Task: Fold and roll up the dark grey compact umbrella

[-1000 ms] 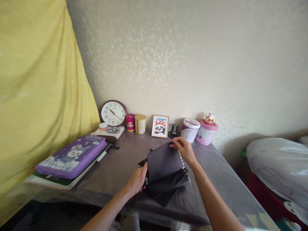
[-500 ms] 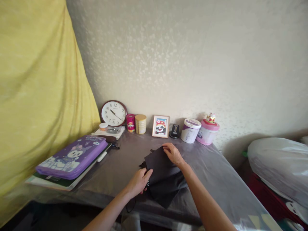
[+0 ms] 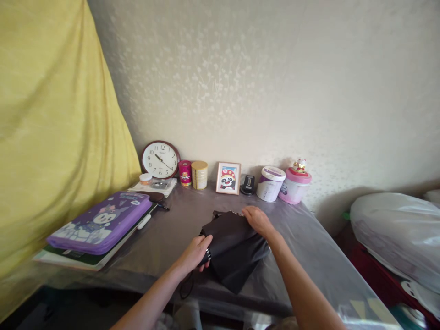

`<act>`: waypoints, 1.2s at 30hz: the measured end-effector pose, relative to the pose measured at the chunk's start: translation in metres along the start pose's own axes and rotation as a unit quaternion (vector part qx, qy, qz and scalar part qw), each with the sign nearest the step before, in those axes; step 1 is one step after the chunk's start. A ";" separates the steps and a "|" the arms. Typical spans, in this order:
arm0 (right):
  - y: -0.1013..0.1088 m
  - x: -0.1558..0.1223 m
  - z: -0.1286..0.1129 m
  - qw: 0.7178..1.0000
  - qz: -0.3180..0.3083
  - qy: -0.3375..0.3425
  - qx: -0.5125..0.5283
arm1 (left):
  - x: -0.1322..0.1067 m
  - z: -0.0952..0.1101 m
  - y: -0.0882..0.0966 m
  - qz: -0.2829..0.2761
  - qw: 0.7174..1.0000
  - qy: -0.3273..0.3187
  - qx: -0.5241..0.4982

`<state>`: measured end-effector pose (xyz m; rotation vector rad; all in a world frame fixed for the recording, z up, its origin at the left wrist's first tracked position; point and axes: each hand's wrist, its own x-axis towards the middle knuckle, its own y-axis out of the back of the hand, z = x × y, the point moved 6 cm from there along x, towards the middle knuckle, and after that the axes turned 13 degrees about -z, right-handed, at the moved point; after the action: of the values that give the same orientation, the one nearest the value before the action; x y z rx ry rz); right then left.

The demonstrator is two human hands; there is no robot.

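Observation:
A black folding umbrella is held over the near part of the table, its canopy folded down but loose and spread to the right. My left hand is closed round its handle end, where pale rib tips show and a thin wrist cord hangs below. At the canopy's far right edge, my right hand pinches the fabric between thumb and fingers. The underside of the canopy and part of the handle are hidden.
Along the wall stand a clock, a pink tin, a yellow-lidded can, a framed panda picture, a black stand and two tubs. A purple case lies on books at left.
My right hand has moved right along the canopy, and the fabric is drawn out wider. The left hand keeps its hold on the handle. The view has shifted slightly.

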<state>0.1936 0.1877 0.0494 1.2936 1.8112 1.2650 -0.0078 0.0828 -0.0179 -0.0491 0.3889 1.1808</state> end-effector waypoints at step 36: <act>-0.020 -0.063 0.064 0.840 -0.236 -0.071 0.484 | -0.009 0.024 0.035 0.078 0.987 -0.083 -0.111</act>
<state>0.2632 0.1506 0.0014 1.1934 2.5393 -0.0914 -0.0360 0.0935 0.0129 -0.1138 0.1137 1.3683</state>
